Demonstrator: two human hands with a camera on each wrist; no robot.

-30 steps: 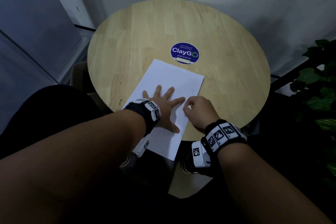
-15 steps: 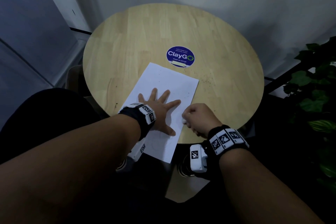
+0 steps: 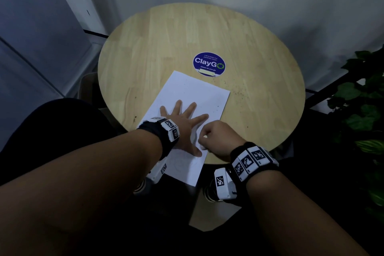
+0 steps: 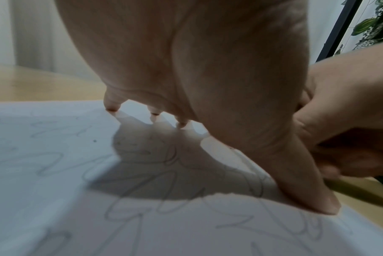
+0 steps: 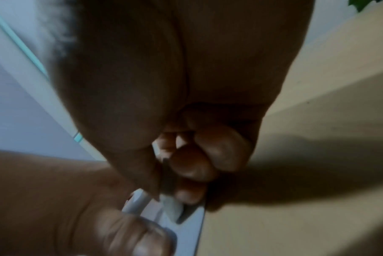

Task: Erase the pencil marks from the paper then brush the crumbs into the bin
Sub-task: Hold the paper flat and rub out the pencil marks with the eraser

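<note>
While my left hand [image 3: 182, 124] presses flat, fingers spread, on the paper [image 3: 187, 97] at the desk's [image 3: 166, 37] near edge, my right hand [image 3: 218, 137] pinches the eraser [image 5: 171, 206] against the sheet's right margin.

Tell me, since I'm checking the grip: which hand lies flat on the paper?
The left hand, fingers spread on the paper; the right hand is curled.
</note>
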